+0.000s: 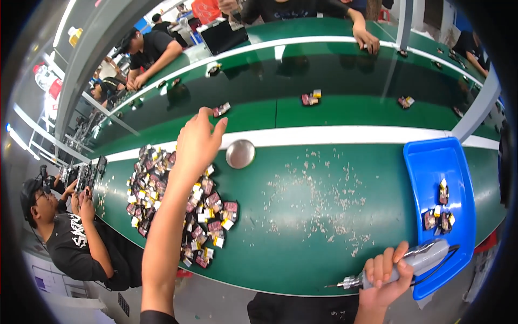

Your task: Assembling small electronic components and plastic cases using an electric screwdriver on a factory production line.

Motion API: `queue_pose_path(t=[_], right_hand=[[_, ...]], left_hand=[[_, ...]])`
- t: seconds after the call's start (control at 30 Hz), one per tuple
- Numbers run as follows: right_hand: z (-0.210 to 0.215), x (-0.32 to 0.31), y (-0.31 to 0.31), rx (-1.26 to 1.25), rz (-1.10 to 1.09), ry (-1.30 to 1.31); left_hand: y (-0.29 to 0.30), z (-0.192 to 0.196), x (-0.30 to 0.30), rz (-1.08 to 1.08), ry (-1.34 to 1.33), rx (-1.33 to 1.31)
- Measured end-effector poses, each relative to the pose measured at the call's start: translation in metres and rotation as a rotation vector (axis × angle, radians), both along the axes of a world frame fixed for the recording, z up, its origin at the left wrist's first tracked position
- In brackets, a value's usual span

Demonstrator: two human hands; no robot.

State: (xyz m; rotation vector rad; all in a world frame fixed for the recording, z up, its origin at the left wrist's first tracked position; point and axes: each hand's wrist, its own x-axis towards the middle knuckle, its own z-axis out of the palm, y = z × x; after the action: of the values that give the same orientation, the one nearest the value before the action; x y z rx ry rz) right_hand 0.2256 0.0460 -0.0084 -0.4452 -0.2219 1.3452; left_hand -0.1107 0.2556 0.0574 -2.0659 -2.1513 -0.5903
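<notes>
My left hand [200, 139] reaches over the white rail with fingers apart and nothing in its grip. Just beyond its fingertips, a small black-and-pink electronic part [220, 110] with a white-and-yellow tab lies on the green conveyor belt. In my right hand [387, 275] is a grey electric screwdriver [427, 256], its bit pointing left over the bench's near edge. A big heap of similar small parts [214, 201] covers the bench around and behind my left forearm. Beside that hand stands a round metal dish [240, 154]; its contents are too unclear to tell.
Many tiny screws [324, 200] lie scattered over the green bench. A blue tray [467, 216] with a few parts stands at the right. More parts [311, 98] ride on the belt. Grey posts [479, 108] rise beside it. Co-workers sit across and at left [75, 232].
</notes>
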Motion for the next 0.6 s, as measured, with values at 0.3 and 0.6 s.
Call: queue_pose_path(t=[0.3, 0.6], right_hand=[[0.006, -0.01, -0.012, 0.068, 0.188, 0.005], [-0.003, -0.001, -0.008, 0.027, 0.168, -0.083]], left_hand=[[0.104, -0.067, -0.05, 0.157, 0.353, -0.162], [0.01, -0.027, 0.019, -0.471, 0.005, 0.085]])
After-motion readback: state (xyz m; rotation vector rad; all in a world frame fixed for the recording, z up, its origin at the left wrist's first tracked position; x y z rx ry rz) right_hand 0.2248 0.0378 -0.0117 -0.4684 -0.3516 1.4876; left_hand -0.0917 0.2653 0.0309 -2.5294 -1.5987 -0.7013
